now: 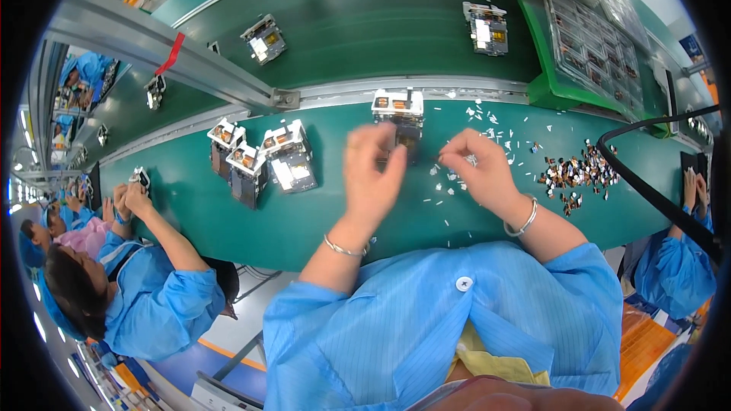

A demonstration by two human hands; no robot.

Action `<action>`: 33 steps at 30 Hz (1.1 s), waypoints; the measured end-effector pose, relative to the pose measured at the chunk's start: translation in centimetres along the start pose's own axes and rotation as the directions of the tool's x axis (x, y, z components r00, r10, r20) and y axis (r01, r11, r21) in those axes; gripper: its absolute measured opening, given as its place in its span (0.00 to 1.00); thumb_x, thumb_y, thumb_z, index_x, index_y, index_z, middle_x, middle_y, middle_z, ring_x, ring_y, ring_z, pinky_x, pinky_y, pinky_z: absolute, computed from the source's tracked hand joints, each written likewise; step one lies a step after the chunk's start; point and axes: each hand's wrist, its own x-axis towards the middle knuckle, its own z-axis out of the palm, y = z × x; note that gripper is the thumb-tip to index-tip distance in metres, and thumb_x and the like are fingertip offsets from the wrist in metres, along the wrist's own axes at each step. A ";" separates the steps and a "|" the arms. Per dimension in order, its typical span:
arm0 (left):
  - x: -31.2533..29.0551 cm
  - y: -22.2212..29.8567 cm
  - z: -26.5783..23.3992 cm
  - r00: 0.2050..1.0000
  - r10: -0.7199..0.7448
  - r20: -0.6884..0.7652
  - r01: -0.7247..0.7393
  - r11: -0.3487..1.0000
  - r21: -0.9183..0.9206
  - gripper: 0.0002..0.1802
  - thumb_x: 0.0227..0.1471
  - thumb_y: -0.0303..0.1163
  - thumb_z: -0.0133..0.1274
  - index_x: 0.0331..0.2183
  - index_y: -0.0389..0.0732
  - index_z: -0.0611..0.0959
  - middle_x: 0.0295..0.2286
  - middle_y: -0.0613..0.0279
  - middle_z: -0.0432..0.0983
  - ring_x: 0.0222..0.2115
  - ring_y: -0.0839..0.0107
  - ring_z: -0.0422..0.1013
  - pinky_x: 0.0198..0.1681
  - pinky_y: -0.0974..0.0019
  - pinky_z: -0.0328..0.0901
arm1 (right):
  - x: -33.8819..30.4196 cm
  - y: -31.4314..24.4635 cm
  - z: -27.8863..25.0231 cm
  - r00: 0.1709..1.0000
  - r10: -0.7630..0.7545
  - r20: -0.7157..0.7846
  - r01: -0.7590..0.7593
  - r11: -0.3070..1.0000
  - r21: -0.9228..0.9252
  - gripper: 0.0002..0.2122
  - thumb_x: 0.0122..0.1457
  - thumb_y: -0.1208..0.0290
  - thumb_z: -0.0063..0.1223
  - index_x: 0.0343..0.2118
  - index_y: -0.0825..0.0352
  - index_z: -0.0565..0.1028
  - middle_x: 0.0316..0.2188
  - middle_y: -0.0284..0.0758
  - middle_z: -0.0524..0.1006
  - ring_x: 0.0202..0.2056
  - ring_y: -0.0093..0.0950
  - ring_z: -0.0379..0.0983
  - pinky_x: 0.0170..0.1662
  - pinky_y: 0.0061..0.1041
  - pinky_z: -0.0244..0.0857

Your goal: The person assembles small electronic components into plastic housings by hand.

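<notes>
A boxy electrical unit [398,104] with a white frame on top and a dark body stands upright on the green bench in front of me. My left hand [373,175] is at its near left side, slightly blurred, with thumb and fingers curled on the dark body. To the right of the unit, my right hand [483,173] is closed in a pinch, apart from it. Something tiny and dark shows at the fingertips, too small to name. Several similar units [291,158] stand grouped left of my left hand.
Small white strips [478,116] lie scattered beyond my right hand. Further right is a pile of small copper, black and white parts [579,175]. A black cable [632,175] arches over the right side. Clear trays [594,46] and a green conveyor [381,23] lie beyond; co-workers sit on both sides.
</notes>
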 end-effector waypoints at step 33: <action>3.4 -3.5 2.9 0.991 -0.089 -0.101 0.060 0.965 -0.255 0.21 0.44 0.22 0.57 0.43 0.44 0.78 0.49 0.52 0.65 0.39 0.67 0.70 0.40 0.67 0.68 | 5.4 2.2 4.7 0.937 -0.346 -0.047 0.283 0.832 -0.477 0.10 0.48 0.80 0.58 0.35 0.64 0.74 0.42 0.35 0.71 0.49 0.40 0.64 0.51 0.38 0.59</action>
